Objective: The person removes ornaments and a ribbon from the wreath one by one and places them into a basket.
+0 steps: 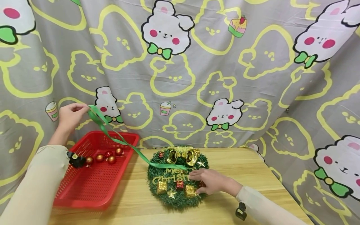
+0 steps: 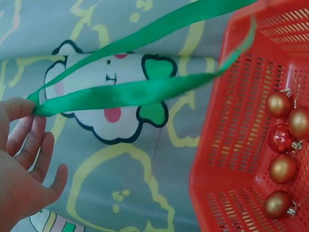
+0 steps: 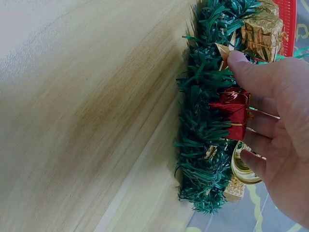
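Observation:
My left hand, raised above the red basket's far left side, pinches a green ribbon between thumb and fingertips. The ribbon's strands sag from there across to a round green tinsel wreath lying on the table. One ribbon end lies over the wreath's gold "Merry Christmas" lettering. My right hand rests over the wreath's right side, thumb and fingers spread apart. In the right wrist view its thumb is right at a gold star, beside a small red gift box. Gold bells sit at the wreath's top.
The red plastic basket stands at the left of the wooden table. Several gold and red baubles lie in its far part. A grey curtain printed with cartoon rabbits hangs behind the table and along its sides.

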The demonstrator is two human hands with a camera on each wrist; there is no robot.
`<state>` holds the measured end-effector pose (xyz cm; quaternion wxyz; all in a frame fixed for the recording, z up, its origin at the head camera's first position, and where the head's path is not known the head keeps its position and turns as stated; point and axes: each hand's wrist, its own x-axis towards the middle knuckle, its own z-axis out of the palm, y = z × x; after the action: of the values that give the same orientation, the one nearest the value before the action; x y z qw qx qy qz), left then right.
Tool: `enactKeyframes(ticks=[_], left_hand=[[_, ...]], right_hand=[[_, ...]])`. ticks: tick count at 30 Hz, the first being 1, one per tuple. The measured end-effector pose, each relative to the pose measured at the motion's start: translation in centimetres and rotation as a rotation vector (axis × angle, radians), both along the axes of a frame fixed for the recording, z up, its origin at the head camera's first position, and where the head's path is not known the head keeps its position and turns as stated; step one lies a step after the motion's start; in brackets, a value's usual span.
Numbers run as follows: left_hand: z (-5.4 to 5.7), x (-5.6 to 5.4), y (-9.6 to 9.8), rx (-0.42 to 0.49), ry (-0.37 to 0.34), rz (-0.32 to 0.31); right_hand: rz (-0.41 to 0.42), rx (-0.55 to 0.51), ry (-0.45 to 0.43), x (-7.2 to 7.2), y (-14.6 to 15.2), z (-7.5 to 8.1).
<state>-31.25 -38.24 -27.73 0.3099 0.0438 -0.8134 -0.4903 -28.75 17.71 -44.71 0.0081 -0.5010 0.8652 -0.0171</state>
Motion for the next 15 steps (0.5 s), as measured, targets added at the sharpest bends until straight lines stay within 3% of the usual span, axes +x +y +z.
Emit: enactKeyframes(ticks=[10, 15], left_hand=[[1.4, 0.7, -1.3, 0.352, -0.028, -0.012], [2.4, 1.1, -1.8, 0.601, 0.006, -0.024]], right_hand=[[0.017, -0.015, 0.017, -0.2, 0.1, -0.3], [-0.005, 0.001, -0.001, -0.2, 0.0, -0.3]])
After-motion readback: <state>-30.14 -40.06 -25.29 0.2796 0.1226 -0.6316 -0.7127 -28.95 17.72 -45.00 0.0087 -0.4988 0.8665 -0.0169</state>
